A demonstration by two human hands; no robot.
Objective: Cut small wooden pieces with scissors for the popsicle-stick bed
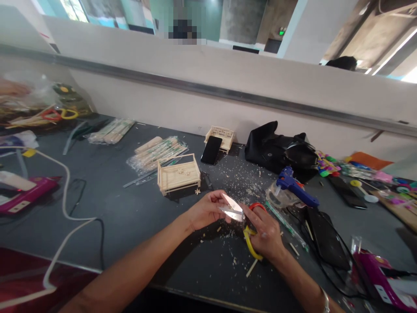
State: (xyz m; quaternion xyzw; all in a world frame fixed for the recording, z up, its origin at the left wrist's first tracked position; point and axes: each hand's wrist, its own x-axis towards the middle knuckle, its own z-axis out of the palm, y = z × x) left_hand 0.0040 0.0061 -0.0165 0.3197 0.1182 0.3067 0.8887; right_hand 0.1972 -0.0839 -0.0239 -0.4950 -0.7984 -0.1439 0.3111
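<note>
My right hand (267,232) grips a pair of scissors (250,243) with red and yellow handles. The blades stand apart and point left, toward my left hand (206,211). Thumb and fingers of that hand are pinched together beside the blades; what they hold is too small to make out. Beneath both hands, pale wood chips (234,261) are scattered over the dark table. Behind my left hand stands a small bench-like frame (179,176) built of thin wooden sticks, with a little flower-shaped wooden piece (197,191) near its corner.
A phone (211,150) leans against a second small wooden model (224,134). Wrapped wooden sticks (159,152) lie at centre left. To the right are a black bag (280,150), a blue glue gun (295,184), and a dark phone (327,239) with cables. Another person's hand (14,87) shows far left.
</note>
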